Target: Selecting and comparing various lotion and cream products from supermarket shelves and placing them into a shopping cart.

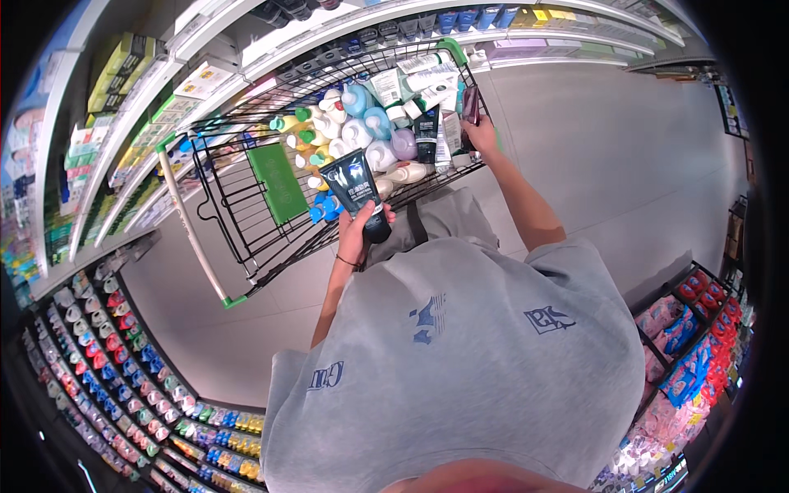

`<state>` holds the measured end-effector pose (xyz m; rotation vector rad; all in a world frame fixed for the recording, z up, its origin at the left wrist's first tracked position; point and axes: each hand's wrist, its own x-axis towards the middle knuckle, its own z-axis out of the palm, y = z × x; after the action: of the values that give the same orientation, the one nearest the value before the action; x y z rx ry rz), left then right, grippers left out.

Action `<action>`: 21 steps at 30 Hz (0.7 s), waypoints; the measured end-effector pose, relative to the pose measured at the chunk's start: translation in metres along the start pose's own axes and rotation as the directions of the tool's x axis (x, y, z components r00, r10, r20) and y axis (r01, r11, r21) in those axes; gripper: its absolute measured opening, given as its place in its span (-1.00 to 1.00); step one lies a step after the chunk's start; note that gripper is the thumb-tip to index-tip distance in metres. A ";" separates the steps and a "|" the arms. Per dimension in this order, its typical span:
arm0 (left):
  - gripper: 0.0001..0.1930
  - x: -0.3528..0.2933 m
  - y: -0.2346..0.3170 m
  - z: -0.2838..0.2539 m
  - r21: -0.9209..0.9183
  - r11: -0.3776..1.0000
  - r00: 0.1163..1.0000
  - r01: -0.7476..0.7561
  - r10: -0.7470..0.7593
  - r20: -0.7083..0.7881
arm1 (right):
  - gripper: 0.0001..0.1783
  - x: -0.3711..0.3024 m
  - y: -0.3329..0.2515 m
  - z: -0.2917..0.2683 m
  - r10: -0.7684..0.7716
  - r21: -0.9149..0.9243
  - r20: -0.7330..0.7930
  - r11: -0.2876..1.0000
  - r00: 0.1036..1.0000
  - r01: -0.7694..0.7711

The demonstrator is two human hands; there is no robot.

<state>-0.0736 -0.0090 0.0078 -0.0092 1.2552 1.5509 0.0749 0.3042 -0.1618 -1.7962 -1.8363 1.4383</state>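
Note:
A black squeeze tube [351,182] with a dark cap stands tilted in my left hand [356,232], whose fingers are closed around its cap end. This tube is above the near side of the wire shopping cart [316,246]. At the cart's right end my right hand [482,136] grips a narrow dark maroon tube or bottle [470,105]; its exact kind I cannot make out. Inside the cart lie many bottles and tubes: a white pump bottle [356,133], a blue bottle [377,123], a purple bottle [403,144] and another black tube [426,135].
A green panel [277,184] hangs in the cart near its white handle [195,234]. Stocked shelves [271,49] run along the far side. More racks of bottles [107,361] stand at lower left, and pink and red packs [686,370] at lower right. Grey tiled floor [592,140] lies right.

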 end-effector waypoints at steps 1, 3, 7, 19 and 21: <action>-0.69 -0.002 -0.002 0.006 -0.003 1.000 1.000 -0.022 0.022 -0.003 | -0.31 0.006 -0.001 0.001 -0.028 -0.036 -0.015 0.999 0.999 0.028; -0.69 -0.002 -0.004 0.017 0.022 1.000 0.999 -0.022 0.022 -0.025 | -0.26 0.008 -0.009 -0.003 -0.020 -0.085 0.018 0.996 1.000 0.022; -0.68 -0.001 -0.007 0.035 0.072 0.997 0.996 -0.022 0.028 -0.082 | -0.29 0.018 -0.004 0.004 -0.017 0.009 0.048 1.000 0.999 0.017; -0.68 0.023 -0.030 0.075 0.054 0.998 0.990 0.018 -0.010 -0.140 | -0.15 0.004 -0.017 -0.026 -0.165 0.140 0.295 0.982 0.941 0.128; -0.64 0.026 -0.034 0.076 0.060 0.998 0.990 0.026 -0.018 -0.139 | -0.27 -0.005 -0.021 -0.021 -0.261 0.304 0.399 0.942 0.879 0.142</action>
<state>-0.0170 0.0569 0.0025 -0.0922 1.4071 1.5130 0.0769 0.3147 -0.1333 -1.1784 -1.8339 2.0074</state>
